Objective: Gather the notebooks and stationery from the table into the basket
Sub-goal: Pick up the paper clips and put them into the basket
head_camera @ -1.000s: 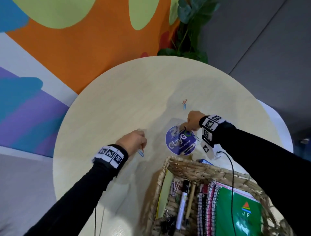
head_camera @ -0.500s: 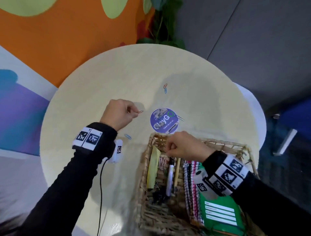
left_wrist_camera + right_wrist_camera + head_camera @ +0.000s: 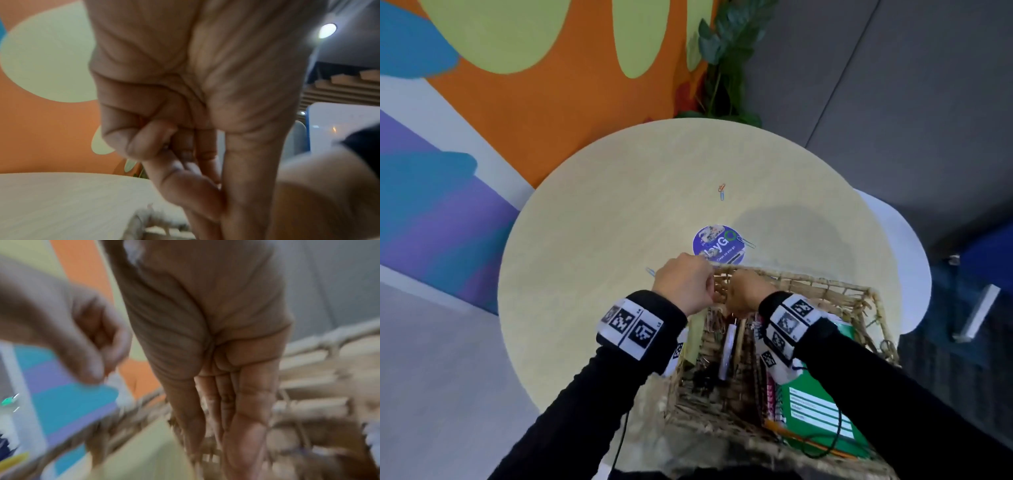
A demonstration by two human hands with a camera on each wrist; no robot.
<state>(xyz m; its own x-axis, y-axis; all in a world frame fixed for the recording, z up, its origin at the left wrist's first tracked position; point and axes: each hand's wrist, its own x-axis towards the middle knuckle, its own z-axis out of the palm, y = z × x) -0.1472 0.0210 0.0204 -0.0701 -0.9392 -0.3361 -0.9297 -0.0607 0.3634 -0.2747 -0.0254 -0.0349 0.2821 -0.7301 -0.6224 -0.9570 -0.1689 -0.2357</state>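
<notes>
**Woven basket, round table and loose clips: holdings, nearest first**

Item 1. Basket [image 3: 825, 287]: rectangular, coarse woven straw, at the lower centre and right of the head view, on the near part of the table. Contents, nearest first: a green notebook [image 3: 822, 411] with white label lines, lying flat at the lower right; spiral-bound notebooks [image 3: 770, 387] on edge beside it, wire coils showing; a white marker [image 3: 726, 349] lying lengthwise; dark binder clips [image 3: 702, 373]; a pale yellow-green flat pad [image 3: 697, 334] upright against the left wall.

Item 2. Left hand [image 3: 683, 284]: above the far left corner of the basket. The wrist view shows its fingers [image 3: 144, 142] curled into the palm with the thumb laid alongside; whether anything is pinched there cannot be told through the blur.

Item 3. Right hand [image 3: 744, 293]: just beside the left, over the basket's far end. In the right wrist view the fingers [image 3: 242, 410] run straight down, close together, empty, towards the weave.

Item 4. Table [image 3: 592, 246]: round, pale wood-grain top, matt, filling the middle of the frame.

Item 5. Blue paper clip [image 3: 650, 272]: on the table just left of the left hand.

Item 6. Round sticker [image 3: 717, 244]: purple printed disc, flat on the table just beyond the basket rim, a wire paper clip [image 3: 745, 242] at its right edge.

Item 7. Two small clips [image 3: 722, 192], one red and one blue, touching, farther up the table at centre.

Item 8. Leafy plant [image 3: 722, 61], upper centre, before an orange and green painted wall.
</notes>
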